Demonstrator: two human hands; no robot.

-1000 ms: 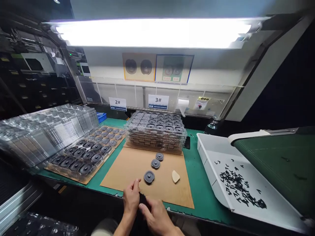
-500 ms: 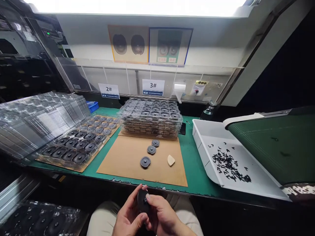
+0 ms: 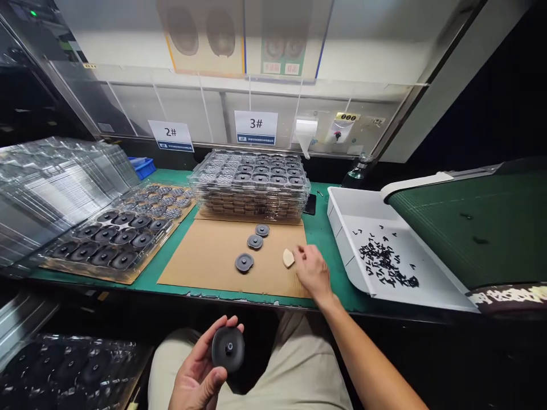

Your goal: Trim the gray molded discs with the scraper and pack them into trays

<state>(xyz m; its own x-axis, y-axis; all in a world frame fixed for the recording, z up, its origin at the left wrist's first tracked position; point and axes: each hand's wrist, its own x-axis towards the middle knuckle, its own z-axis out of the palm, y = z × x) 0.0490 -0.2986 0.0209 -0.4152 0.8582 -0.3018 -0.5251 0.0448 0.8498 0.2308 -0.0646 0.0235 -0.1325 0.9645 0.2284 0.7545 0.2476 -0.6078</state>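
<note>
Black speaker-looking disc (image 3: pixel 228 349) is the star here: matte and rubbery-looking, with a raised ring around a small shiny centre hub. It's held up over the lap, cupped in the left hand (image 3: pixel 194 378), with the fingers curled around its rim and the thumb low on the edge. The khaki trousers (image 3: pixel 299 364) sit just below.

The right hand (image 3: pixel 313 272) is stretched out over the desk, open and relaxed and gripping nothing. Its fingertips (image 3: pixel 298 251) are just beside a cream wedge (image 3: pixel 289 258) with a rounded edge, though I can't tell if they're touching. That wedge lies on a plain brown cardboard sheet (image 3: pixel 192 267), next to a line of three dark discs (image 3: pixel 254 242) with scalloped-looking edges.

Behind them is a tall stack of clear blister trays (image 3: pixel 250 185), packed with parts. On the left, an open clear tray (image 3: pixel 85 267) holds rows of black discs in molded pockets. On the right, a shallow white plastic bin (image 3: pixel 342 228) is scattered with small black bits (image 3: pixel 384 262), sitting on the green desk (image 3: pixel 325 239).
</note>
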